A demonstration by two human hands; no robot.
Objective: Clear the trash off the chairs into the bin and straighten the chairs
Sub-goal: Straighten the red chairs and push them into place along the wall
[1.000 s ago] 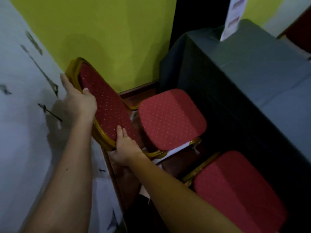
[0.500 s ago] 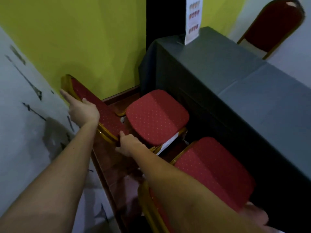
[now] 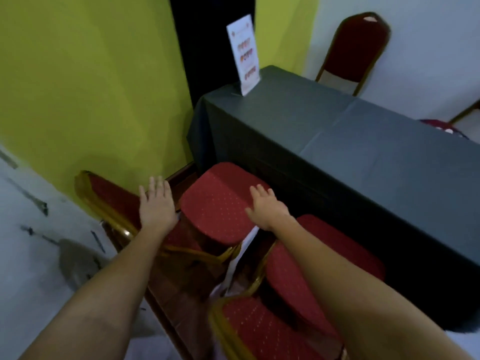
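A red dotted chair with a gold frame stands in the corner; its seat (image 3: 220,203) is tucked against the dark table and its back (image 3: 109,196) leans toward the wall. My left hand (image 3: 157,203) hovers open over the gap between back and seat, fingers spread. My right hand (image 3: 267,206) is open above the seat's right edge, holding nothing. A second red chair (image 3: 319,258) stands beside it, nearer to me, its back (image 3: 249,331) at the bottom of the view. No trash shows on either seat.
A table under a dark grey cloth (image 3: 350,141) runs along the right, with a white upright menu card (image 3: 245,55) at its far end. More red chairs (image 3: 355,50) stand behind it against the white wall. Green wall and white wall close the corner at left.
Both hands have let go of the corner chair's back and now float open above it. The view has pulled back and up, showing more of the table and the far chairs.
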